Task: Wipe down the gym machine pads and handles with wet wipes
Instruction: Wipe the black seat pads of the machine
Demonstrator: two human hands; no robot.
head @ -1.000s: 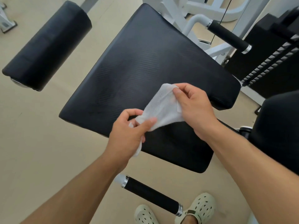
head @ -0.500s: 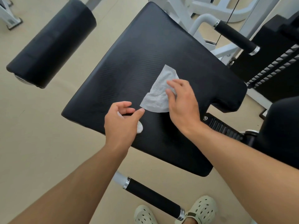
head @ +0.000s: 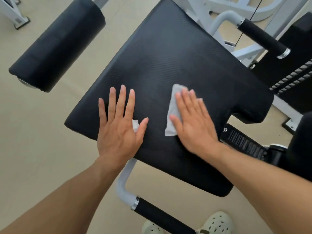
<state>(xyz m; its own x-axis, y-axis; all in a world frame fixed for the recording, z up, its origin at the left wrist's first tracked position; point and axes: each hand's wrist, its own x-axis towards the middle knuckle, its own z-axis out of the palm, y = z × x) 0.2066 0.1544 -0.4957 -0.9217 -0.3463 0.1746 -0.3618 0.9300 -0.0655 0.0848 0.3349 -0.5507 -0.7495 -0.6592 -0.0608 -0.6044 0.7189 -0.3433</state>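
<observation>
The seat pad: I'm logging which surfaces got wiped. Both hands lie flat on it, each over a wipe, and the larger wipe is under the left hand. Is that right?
Not quite. The head view shows the larger wet wipe under the right hand, not the left. The left hand covers only a small wipe piece peeking out by its thumb. Both hands do lie flat on the seat pad.
</observation>
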